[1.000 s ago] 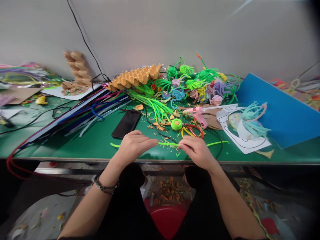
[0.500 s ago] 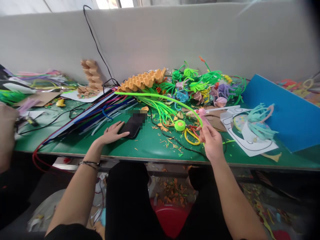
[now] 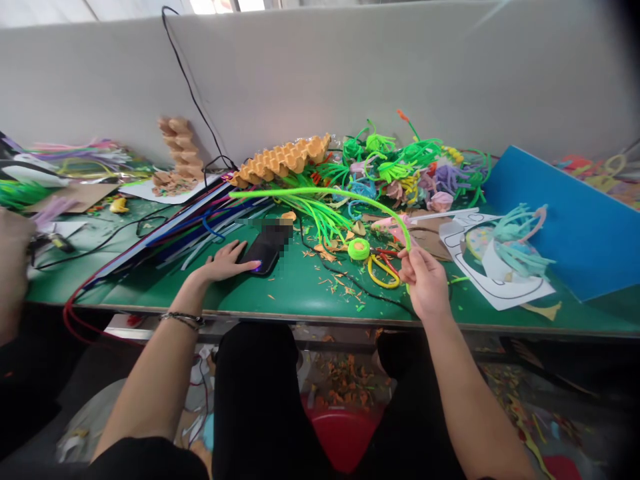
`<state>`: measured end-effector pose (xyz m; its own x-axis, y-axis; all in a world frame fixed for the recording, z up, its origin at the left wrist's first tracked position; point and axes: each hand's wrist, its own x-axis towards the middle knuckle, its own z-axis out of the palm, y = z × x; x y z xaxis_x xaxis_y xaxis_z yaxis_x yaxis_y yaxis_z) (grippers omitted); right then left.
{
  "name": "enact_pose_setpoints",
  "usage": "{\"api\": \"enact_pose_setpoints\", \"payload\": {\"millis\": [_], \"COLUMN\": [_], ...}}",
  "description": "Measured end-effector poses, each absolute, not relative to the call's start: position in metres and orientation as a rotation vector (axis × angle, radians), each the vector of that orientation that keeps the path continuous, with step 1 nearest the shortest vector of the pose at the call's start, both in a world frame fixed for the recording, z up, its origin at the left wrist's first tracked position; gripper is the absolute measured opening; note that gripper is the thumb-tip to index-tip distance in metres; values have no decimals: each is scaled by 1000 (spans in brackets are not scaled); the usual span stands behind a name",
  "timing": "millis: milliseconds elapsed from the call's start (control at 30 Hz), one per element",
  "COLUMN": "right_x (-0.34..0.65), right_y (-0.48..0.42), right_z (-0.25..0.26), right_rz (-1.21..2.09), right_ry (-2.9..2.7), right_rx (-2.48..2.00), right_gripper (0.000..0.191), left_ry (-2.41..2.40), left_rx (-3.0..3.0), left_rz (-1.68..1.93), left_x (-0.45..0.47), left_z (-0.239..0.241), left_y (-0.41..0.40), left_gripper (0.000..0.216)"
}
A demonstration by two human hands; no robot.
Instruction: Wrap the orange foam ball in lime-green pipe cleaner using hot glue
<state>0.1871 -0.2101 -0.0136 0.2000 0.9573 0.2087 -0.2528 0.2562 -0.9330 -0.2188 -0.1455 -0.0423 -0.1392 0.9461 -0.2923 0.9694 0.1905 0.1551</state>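
Note:
My left hand lies on the table with its fingers apart, the thumb touching the lower edge of a black phone. A small purple-blue glow shows at the thumb tip. In a pinch, my right hand holds a long bright green pipe cleaner near its right end. The stem arches leftward over the table. Just left of that hand lie scissors with yellow and red handles and a small green coil. Behind it is a pink tool, partly hidden, with a white stick.
Green pipe cleaners and a heap of colourful pipe-cleaner pieces lie behind. An egg tray leans there. A blue board and a paper cutout are at right. Another person's arm shows at far left.
My left thumb now meets the phone, where a purple-blue glow has appeared. My right hand has shifted slightly right, still pinching the green pipe cleaner.

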Motion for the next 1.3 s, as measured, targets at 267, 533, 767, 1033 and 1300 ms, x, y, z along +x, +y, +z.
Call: {"api": "enact_pose_setpoints", "payload": {"millis": [267,533,767,1033,1300], "right_x": [186,188,177,172,174], "right_y": [-210,-206,-221,-231,-230], "right_z": [-12,-20,-17,-14,-9], "right_rz": [1054,912,600,-57,-81], "right_ry": [-1005,-1082,-1337,-1849,-2089], "right_rx": [-903,-988,-1061,-832,-790], "right_gripper": [33,34,17,15,16], "left_ry": [2171,2258,747,771,705], "left_rx": [1805,1910,1561,1664,1731], "left_rz": [21,784,983,935,835], "left_x": [-221,-161,-9,6,-14], "left_z": [-46,-27,-17,0,-12], "left_y": [-142,-177,-222,-200,-214], "left_gripper": [102,50,49,45,35]}}
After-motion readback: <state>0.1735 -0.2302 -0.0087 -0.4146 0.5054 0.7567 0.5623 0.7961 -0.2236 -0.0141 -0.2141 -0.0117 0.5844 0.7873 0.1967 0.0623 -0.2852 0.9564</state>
